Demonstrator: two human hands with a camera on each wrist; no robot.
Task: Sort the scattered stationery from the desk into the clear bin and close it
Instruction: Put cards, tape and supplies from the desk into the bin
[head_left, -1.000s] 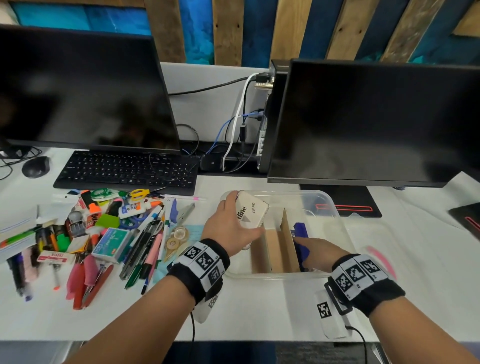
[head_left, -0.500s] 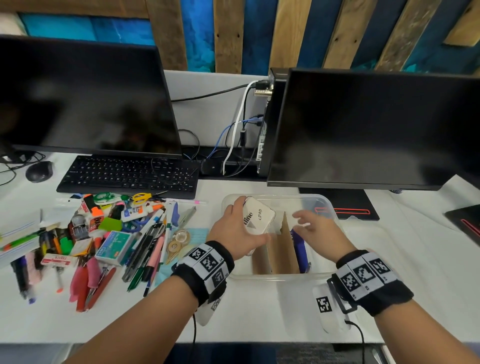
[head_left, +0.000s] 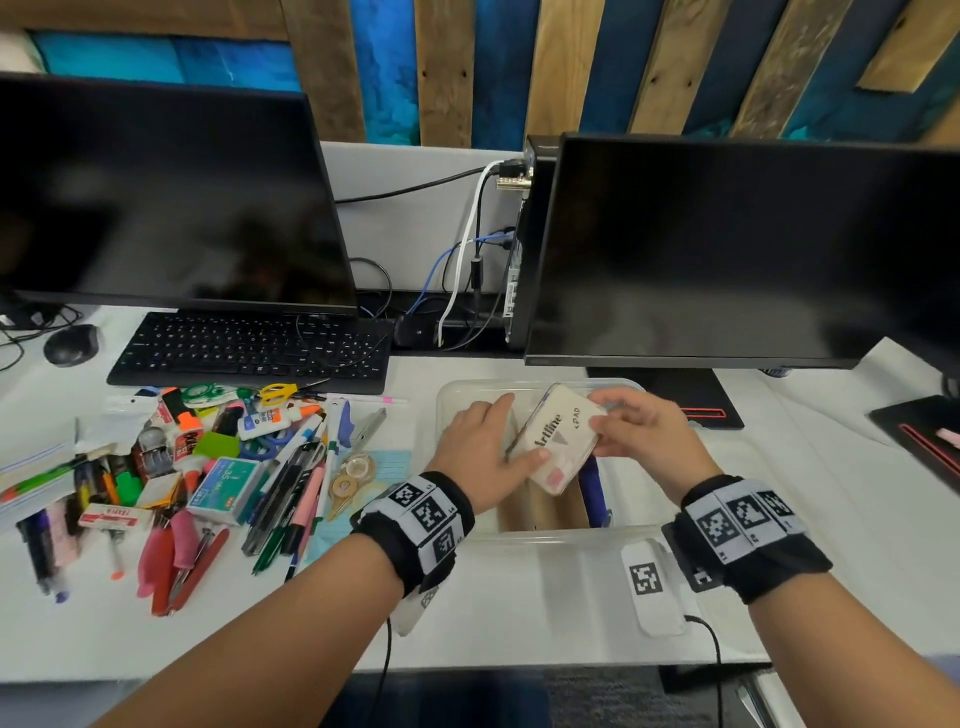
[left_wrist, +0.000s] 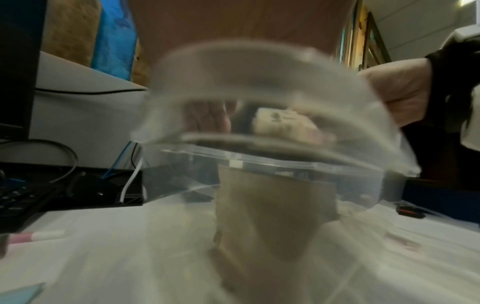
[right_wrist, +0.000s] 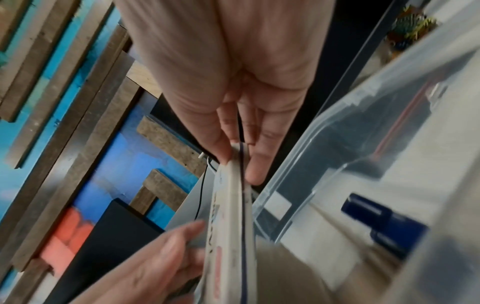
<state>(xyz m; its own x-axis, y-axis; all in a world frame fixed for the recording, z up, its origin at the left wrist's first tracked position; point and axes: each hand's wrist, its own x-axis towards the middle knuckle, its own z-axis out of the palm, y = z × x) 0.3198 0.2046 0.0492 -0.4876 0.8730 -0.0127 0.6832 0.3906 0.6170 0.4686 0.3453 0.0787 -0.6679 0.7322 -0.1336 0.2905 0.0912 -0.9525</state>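
Note:
A cream stamp pad (head_left: 558, 439) marked "Artline" is held tilted above the open clear bin (head_left: 563, 534). My left hand (head_left: 480, 449) grips its left edge, thumb on the lower face. My right hand (head_left: 641, 434) pinches its upper right corner; in the right wrist view the thumb and fingers (right_wrist: 255, 162) clamp the pad's thin edge (right_wrist: 235, 205). Brown cardboard dividers (head_left: 540, 506) stand inside the bin, with a blue marker (head_left: 592, 491) beside them. The scattered stationery pile (head_left: 208, 467) lies left of the bin. In the left wrist view the bin (left_wrist: 272, 170) is blurred.
Two dark monitors (head_left: 727, 249) stand behind, with a black keyboard (head_left: 249, 351) and mouse (head_left: 70, 344) at the left. Cables (head_left: 462, 280) hang between the monitors. A tagged wrist device (head_left: 649, 582) hangs over the white desk in front of the bin.
My right hand came up out of the bin's right side and took hold of the stamp pad's corner. The pad tilted further over the dividers, still gripped by my left hand.

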